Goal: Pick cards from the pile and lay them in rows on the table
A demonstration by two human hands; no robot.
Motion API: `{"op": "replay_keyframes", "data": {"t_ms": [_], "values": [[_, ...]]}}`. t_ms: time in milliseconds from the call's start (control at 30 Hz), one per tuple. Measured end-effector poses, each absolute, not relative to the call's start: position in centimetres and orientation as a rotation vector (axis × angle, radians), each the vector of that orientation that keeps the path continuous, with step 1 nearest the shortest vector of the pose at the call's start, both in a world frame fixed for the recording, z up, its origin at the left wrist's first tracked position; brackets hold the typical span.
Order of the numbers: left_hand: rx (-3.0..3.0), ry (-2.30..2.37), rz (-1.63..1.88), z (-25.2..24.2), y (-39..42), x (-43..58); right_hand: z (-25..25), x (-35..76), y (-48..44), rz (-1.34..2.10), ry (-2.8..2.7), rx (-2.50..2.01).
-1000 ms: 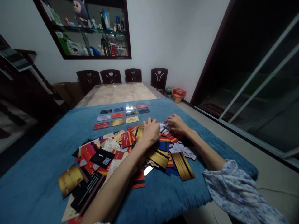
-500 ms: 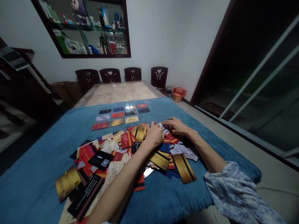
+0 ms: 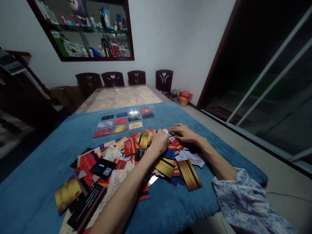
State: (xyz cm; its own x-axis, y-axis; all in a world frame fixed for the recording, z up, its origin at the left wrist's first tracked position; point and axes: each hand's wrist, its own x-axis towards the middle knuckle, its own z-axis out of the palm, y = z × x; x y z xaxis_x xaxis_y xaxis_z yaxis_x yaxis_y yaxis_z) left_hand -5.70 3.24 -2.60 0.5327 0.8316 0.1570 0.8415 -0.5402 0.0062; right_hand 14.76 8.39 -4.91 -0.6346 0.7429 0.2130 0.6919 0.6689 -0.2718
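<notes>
the step in hand looks to be working through the loose heap of cards (image 3: 131, 147), with both hands busy at its far right part. the heap spreads across the near half of the table (image 3: 124, 92), on a blue cloth (image 3: 44, 156), and its near left end runs down toward the near edge. beyond it, toward the table's far edge, eleven laid-out cards (image 3: 120, 121) lie flat and apart in short rows. a next move on the heap would seem to call for fingertips getting beneath one card's edge, freeing it without dragging its overlapping neighbours along.

the left hand (image 3: 160, 141) is set palm down over the heap, knuckles up and fingers curled toward the far edge; its fingertips are hidden, so i cannot tell whether it has hold of a card. the left forearm slants over the heap from the near edge. the right hand (image 3: 183, 132) comes in from the table's right edge, half open, fingers bent and pointing left, at some pale cards (image 3: 172, 137) between the hands; whether it grips any of them i cannot tell. its wrist is low, and the floral sleeve (image 3: 243, 198) is pushed up near the table's near right corner.
</notes>
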Motion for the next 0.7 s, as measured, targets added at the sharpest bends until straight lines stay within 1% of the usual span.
{"op": "replay_keyframes", "data": {"t_ms": [100, 233, 700], "values": [[-2.694, -1.345, -0.158, -2.9, 3.5, -5.8, -4.9, 14.8, 8.3, 0.247, -2.571, -1.111], [-2.701, -1.252, -0.175, -2.9, 3.7, -6.1, -5.1, 15.0, 8.3, 0.250, -2.545, -1.041], [-2.675, -1.397, -0.247, -0.3, 3.6, -7.2, -5.4, 14.8, 8.3, 0.180, -2.370, -1.012]]}}
